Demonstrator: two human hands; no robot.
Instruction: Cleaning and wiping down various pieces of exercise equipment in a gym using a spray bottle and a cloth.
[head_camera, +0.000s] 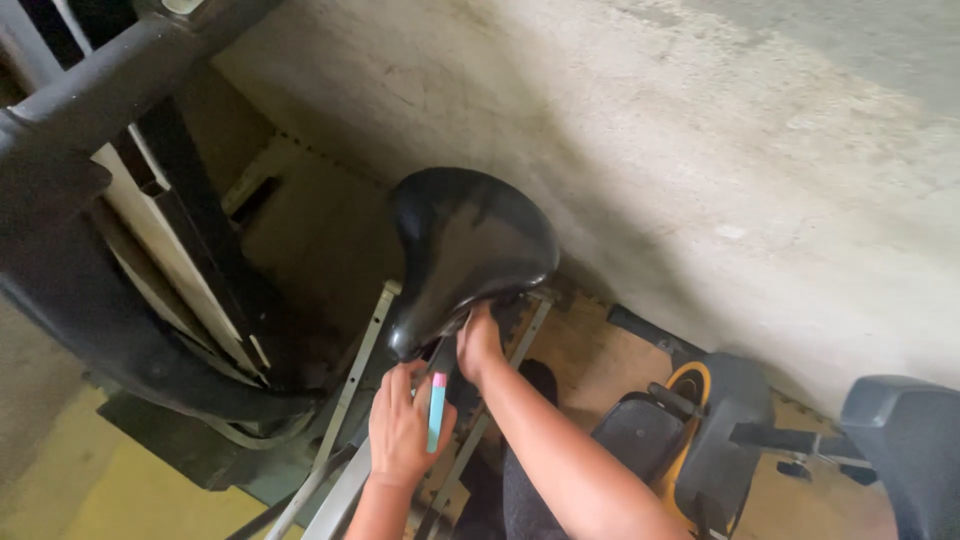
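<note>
Soft daylight brightens the wall (760, 150); lower left lies shadowed, edges slightly blurred.

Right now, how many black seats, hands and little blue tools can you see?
Black seats: 2, the saddle and the seat at the right edge
Hands: 2, left hand, right hand
Blue tool with a pink tip: 1
Total: 5

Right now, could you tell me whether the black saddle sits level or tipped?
Tipped: the black saddle slants, its narrow nose lower, toward the hands.

Glossy black bicycle saddle (465, 250) tilted on its post; slim teal pink-tipped tool (437, 410) below
</note>
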